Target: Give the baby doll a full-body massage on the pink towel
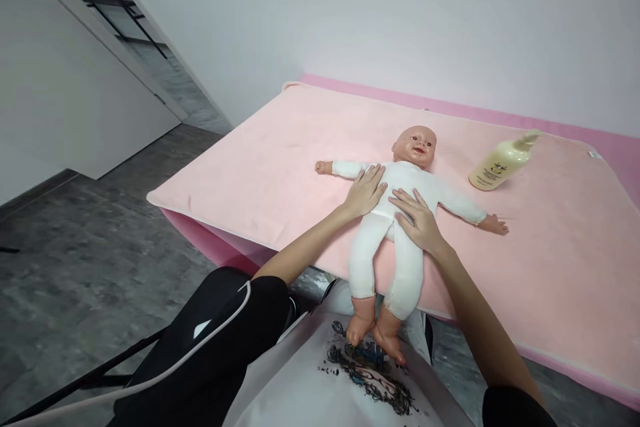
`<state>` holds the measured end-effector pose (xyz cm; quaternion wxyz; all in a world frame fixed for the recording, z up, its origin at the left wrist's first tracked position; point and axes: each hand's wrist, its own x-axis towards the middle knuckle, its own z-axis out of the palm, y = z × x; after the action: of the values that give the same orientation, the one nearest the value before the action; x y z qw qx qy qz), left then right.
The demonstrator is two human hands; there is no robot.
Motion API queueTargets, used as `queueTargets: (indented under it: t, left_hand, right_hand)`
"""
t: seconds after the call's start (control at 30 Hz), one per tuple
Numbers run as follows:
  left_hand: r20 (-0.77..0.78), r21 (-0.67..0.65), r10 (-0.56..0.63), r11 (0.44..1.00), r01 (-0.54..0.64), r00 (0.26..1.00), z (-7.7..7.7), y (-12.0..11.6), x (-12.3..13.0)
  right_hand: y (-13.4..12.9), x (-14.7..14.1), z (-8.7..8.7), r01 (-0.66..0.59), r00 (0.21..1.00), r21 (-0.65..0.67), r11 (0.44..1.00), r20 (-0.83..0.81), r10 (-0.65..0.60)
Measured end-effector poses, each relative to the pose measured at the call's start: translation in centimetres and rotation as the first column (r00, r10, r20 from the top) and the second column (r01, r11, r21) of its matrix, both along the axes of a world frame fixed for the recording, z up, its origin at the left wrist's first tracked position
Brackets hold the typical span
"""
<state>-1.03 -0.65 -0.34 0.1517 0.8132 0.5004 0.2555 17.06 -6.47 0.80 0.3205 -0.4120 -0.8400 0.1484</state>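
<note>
A baby doll [410, 183] with a white cloth body lies on its back on the pink blanket [280, 147], arms spread wide. Its feet hang over the near edge, toward my lap. My left hand [367, 190] rests flat on the side of the doll's chest, fingers stretched out. On the other side of the belly lies my right hand [417, 219], its fingers spread. Both palms are hidden against the cloth. Beyond the doll's arm on the right stands a pale yellow pump bottle [500, 163], which neither hand touches.
The blanket covers a table with a pink cover [617, 160] showing at the back and sides. A white wall [425, 20] rises directly behind it. On the left are a grey floor [125, 240], a white door [65, 73] and an opening to another room.
</note>
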Motion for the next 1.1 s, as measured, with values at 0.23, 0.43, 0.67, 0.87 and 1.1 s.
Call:
queueTargets:
  t: [0.23, 0.43, 0.67, 0.87, 1.1]
  left_hand:
    - [0.171, 0.053, -0.105, 0.994, 0.098, 0.980, 0.2, 0.0, -0.4]
    - [0.345, 0.138, -0.186, 0.980, 0.146, 0.920, -0.1, 0.2, -0.9]
    - [0.027, 0.076, 0.115, 0.990, -0.117, 0.993, 1.3, 0.3, -1.4]
    - [-0.251, 0.116, 0.274, 0.961, -0.252, 0.928, 1.6, 0.2, -1.6]
    - [-0.023, 0.205, -0.097, 0.974, 0.099, 0.995, 0.9, 0.4, -1.4]
  right_hand:
    - [1.2, 1.1, -1.4, 0.299, 0.951, -0.030, 0.954, 0.097, -0.295]
    - [2.2, 1.6, -2.8, 0.565, 0.715, -0.183, 0.805, -0.379, -0.588]
    - [1.8, 1.6, -1.7, 0.626, 0.488, -0.363, 0.690, -0.509, -0.710]
    - [1.5, 2.3, -0.8, 0.748, 0.640, -0.223, 0.625, -0.004, -0.768]
    - [1.1, 1.8, -0.6, 0.514, 0.852, 0.146, 0.845, 0.028, -0.523]
